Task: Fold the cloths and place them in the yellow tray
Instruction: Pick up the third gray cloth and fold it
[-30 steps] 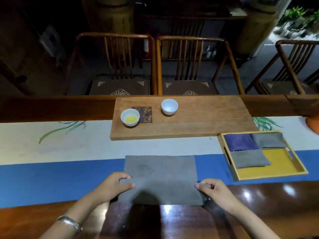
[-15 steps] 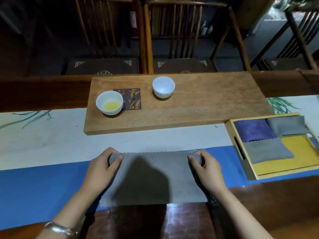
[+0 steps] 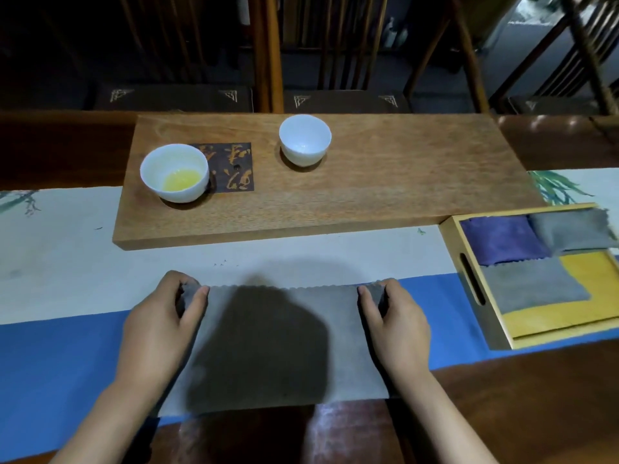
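Note:
A grey cloth point(image 3: 338, 333) lies folded in half on the blue and white runner in front of me, its scalloped edges at the far side. My left hand point(image 3: 160, 329) pinches its far left corner between thumb and fingers. My right hand point(image 3: 395, 326) pinches the far right corner the same way. A dark shadow falls over the cloth's middle. The yellow tray point(image 3: 599, 283) stands at the right and holds a purple folded cloth point(image 3: 502, 239) and two grey folded cloths point(image 3: 569, 229) point(image 3: 532, 286).
A long wooden board point(image 3: 385, 182) lies beyond the cloth, carrying a white cup with yellow liquid point(image 3: 175, 173), an empty white cup point(image 3: 304, 139) and a dark coaster point(image 3: 234, 165). Wooden chairs point(image 3: 264, 61) stand behind the dark table point(image 3: 522, 406).
Both hands carried the cloth's near edge forward to the far edge, folding it in half. The view has moved closer and tilted down.

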